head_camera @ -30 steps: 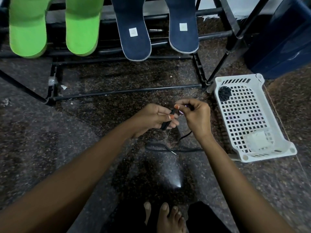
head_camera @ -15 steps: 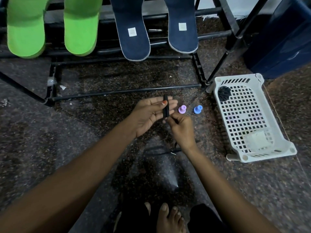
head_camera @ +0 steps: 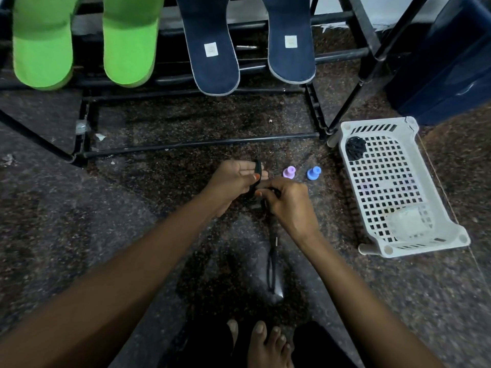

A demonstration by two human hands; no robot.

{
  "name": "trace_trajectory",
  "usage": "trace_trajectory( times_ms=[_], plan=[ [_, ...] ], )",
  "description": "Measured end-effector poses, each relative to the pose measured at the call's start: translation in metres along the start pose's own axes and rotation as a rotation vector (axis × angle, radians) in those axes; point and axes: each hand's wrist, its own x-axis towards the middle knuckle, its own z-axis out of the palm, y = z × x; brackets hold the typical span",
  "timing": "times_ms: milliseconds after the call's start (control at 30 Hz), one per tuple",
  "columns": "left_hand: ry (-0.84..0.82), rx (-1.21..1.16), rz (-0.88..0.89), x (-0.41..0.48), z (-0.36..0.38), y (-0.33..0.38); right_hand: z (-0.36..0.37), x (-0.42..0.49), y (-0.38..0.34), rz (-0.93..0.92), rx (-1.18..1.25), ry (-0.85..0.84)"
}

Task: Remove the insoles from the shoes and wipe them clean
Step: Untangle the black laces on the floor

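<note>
Head view: the left hand [head_camera: 233, 179] lies palm up with a black cord [head_camera: 272, 261] looped round its fingers and the thumb pressed onto the loop. Just beside it, the right hand [head_camera: 289, 203] pinches the same cord between thumb and fingertips, and the rest of the cord hangs down to the stone floor [head_camera: 79, 221] in front of the person's bare feet [head_camera: 265, 343]. On the floor just beyond the hands stand a purple cap [head_camera: 289, 172] and a blue cap [head_camera: 314, 173], side by side and apart. To the right is a white basket [head_camera: 425, 248] with a black lump [head_camera: 355, 150] in its far corner. Further back, two green insoles [head_camera: 42, 49] and two navy insoles [head_camera: 212, 49] lean side by side on a black rack [head_camera: 199, 143], well away from both hands. A dark blue bin [head_camera: 451, 62] stands right of the rack.
</note>
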Motion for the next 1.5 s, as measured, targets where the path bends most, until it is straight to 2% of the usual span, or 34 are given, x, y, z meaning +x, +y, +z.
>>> trace_trajectory(
  times_ms=[133, 533, 700, 800, 900, 1100, 1200, 1333, 1500],
  plan=[
    [-0.016, 0.15, -0.042, 0.002, -0.002, -0.003, -0.01, 0.008, -0.002, -0.01, 0.049, 0.055],
    [-0.323, 0.02, -0.003, -0.009, -0.002, 0.006, -0.024, 0.022, 0.001, 0.138, 0.348, 0.191],
    [-0.408, -0.121, -0.005, -0.011, -0.004, 0.009, -0.015, 0.021, 0.011, 0.303, 0.57, 0.154],
    [-0.391, -0.229, -0.007, -0.012, -0.003, 0.011, -0.003, 0.017, 0.018, 0.418, 0.69, 0.116],
    [-0.34, -0.364, -0.01, -0.012, -0.002, 0.013, 0.007, 0.009, 0.018, 0.455, 0.741, 0.066],
    [-0.2, -0.55, 0.014, -0.008, -0.001, 0.012, 0.011, -0.004, 0.003, 0.329, 0.559, -0.019],
    [-0.123, -0.568, 0.019, -0.006, 0.001, 0.011, 0.01, -0.004, -0.003, 0.25, 0.436, -0.067],
    [-0.047, -0.429, 0.029, -0.002, 0.001, 0.008, 0.01, -0.005, -0.007, 0.14, 0.251, -0.089],
    [-0.047, -0.166, 0.043, -0.001, -0.003, 0.001, 0.004, -0.005, -0.006, 0.059, 0.167, -0.046]
  ],
)
